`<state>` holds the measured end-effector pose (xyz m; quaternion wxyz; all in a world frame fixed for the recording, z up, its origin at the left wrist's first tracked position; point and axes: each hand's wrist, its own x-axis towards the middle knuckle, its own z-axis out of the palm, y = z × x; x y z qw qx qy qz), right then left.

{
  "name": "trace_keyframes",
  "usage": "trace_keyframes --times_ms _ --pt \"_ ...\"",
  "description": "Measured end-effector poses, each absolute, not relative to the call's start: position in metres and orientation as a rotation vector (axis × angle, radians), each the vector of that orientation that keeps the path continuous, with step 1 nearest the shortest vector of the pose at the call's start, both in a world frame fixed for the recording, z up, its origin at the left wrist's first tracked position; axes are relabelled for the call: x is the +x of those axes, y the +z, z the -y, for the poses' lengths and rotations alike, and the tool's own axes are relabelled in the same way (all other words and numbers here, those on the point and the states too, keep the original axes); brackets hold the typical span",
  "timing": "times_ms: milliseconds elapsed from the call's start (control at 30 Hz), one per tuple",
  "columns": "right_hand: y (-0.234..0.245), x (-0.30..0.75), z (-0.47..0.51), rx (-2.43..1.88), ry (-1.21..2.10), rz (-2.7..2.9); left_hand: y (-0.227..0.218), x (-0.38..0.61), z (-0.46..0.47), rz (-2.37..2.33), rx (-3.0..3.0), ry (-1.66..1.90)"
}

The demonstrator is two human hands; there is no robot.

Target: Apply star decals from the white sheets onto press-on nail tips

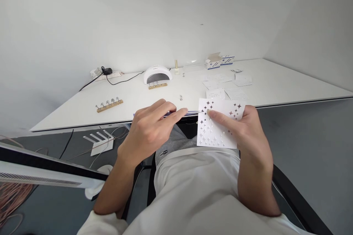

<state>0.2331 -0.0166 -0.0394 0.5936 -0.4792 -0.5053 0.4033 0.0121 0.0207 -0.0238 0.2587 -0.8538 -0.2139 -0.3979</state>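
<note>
My left hand [150, 126] is closed round a pair of purple-handled tweezers [193, 112], whose thin metal tips point right and reach the upper left part of a sticker sheet. That white sticker sheet [217, 137], dotted with shiny four-pointed stars, is held up by my right hand [246, 132] in front of the table's near edge. The right thumb presses on its face close to the tweezer tips; the other right fingers are hidden behind it. I cannot tell whether a star is between the tips.
On the white table [132, 97] stand a nail lamp [157, 72], two wooden nail-tip stands [109, 105], a polish bottle [177, 69], a small metal stand [181, 97], and more sheets [216, 80]. Small boxes [213, 61] sit behind. A router [102, 146] and cables lie below left.
</note>
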Motion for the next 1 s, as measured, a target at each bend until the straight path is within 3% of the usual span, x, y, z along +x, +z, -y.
trace_keyframes --times_ms 1000 --pt "-0.0385 0.2325 0.0170 -1.132 0.948 1.198 -0.0235 0.0142 -0.0222 0.543 -2.297 -1.109"
